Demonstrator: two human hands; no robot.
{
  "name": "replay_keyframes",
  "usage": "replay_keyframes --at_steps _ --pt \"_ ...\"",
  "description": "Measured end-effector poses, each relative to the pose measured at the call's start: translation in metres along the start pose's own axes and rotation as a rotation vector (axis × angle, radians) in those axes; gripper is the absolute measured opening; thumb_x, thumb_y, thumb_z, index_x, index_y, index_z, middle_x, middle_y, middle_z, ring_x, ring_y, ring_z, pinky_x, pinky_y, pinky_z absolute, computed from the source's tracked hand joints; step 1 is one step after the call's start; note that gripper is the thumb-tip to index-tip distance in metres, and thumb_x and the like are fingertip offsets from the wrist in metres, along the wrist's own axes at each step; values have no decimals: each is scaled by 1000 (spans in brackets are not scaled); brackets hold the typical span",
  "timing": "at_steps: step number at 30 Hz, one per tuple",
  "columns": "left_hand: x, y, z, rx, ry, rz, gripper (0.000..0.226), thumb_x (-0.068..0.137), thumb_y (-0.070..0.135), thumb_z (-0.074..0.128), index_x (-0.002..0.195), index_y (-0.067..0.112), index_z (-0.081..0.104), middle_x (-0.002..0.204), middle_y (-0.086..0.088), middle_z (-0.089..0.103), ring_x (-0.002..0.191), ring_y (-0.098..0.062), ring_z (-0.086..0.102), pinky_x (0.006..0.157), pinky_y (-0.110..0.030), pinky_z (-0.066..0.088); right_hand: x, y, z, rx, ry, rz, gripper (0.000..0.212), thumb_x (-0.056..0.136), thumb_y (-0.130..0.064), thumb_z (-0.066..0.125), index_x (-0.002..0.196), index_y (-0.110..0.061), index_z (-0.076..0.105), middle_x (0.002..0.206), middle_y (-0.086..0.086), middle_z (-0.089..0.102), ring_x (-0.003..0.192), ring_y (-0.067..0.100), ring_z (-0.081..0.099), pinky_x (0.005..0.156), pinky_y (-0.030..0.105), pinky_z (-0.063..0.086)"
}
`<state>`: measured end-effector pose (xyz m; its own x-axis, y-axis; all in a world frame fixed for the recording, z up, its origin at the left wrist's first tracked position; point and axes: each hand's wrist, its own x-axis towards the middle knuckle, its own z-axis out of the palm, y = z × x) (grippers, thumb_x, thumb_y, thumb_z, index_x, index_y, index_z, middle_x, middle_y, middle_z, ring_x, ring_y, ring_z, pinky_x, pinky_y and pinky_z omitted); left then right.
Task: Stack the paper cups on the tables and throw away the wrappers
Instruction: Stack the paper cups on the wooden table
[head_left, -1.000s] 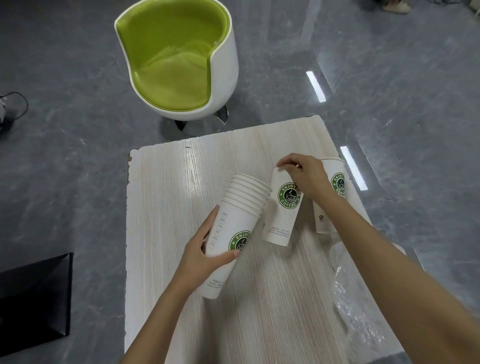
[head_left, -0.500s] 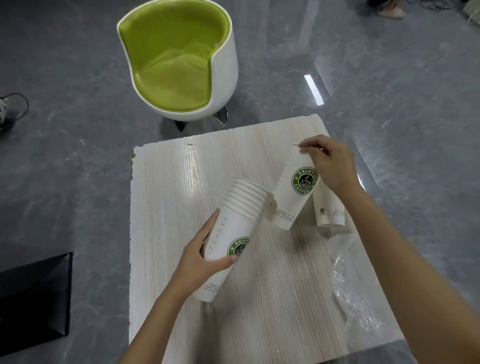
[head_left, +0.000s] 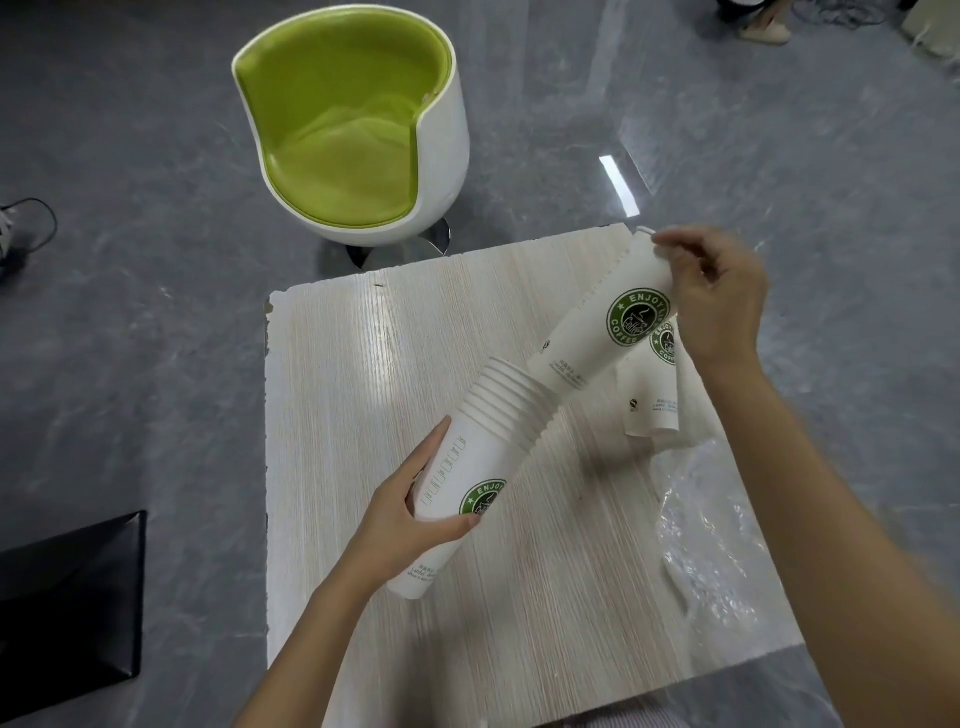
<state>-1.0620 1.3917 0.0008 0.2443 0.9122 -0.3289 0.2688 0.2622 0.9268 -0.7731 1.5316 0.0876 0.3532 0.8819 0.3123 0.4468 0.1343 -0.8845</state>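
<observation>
My left hand (head_left: 415, 512) grips a tilted stack of white paper cups (head_left: 483, 457) with green coffee logos, its open end pointing up and right. My right hand (head_left: 719, 299) pinches the rim of a single paper cup (head_left: 602, 322), held tilted in the air with its base right at the stack's mouth. Another paper cup (head_left: 652, 395) stands on the pale wooden table (head_left: 374, 374) below my right hand. A crumpled clear plastic wrapper (head_left: 711, 545) lies on the table's right side, partly under my right forearm.
A white tub chair with a green seat (head_left: 348, 135) stands beyond the table's far edge. A black flat object (head_left: 67, 608) sits on the grey floor at the left. A dark cable (head_left: 31, 218) lies at the far left. Someone's shoe (head_left: 763, 28) shows at the top right.
My right hand has lifted the single cup off the table and tipped it, bringing its base to the stack's open end. My left hand has raised and angled the stack slightly.
</observation>
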Motion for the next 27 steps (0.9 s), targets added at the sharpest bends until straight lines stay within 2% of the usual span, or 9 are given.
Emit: replay_keyframes --at_steps 5,8,13,18,22,27 --pt "-7 1 3 22 -22 11 97 64 34 84 143 53 31 134 30 52 121 -1 55 89 -22 53 -19 -2 5 89 -67 45 23 89 -3 53 95 -18 69 88 -13 67 83 9 59 75 15 46" --pt "-10 2 4 28 -32 19 97 67 27 85 145 51 31 136 29 51 122 -1 54 92 -23 52 -30 -6 8 159 -112 93 22 89 -2 53 92 -18 68 89 -13 67 85 7 60 78 13 46" --pt "-12 6 8 32 -43 38 99 63 37 84 145 52 30 136 30 50 122 1 53 91 -24 53 -48 -9 13 193 -222 124 20 90 -2 54 93 -14 69 91 -7 69 89 8 61 80 13 46" --pt "-13 10 11 32 -43 47 97 63 38 83 143 54 30 134 32 50 119 2 54 88 -22 54 -67 -12 18 237 -320 157 19 90 -3 55 92 -15 69 91 -6 69 89 5 61 81 14 47" --pt "-13 11 13 39 -42 64 96 67 30 84 142 57 30 135 30 51 120 1 55 89 -23 54 -82 -14 21 267 -374 174 21 90 -2 55 90 -17 69 91 -8 69 91 5 61 81 14 46" --pt "-14 15 18 34 -36 70 95 63 37 83 137 65 31 134 30 52 118 0 57 86 -21 54 -98 -16 23 260 -401 191 21 92 -4 53 91 -19 69 89 -14 69 88 0 62 78 14 46"
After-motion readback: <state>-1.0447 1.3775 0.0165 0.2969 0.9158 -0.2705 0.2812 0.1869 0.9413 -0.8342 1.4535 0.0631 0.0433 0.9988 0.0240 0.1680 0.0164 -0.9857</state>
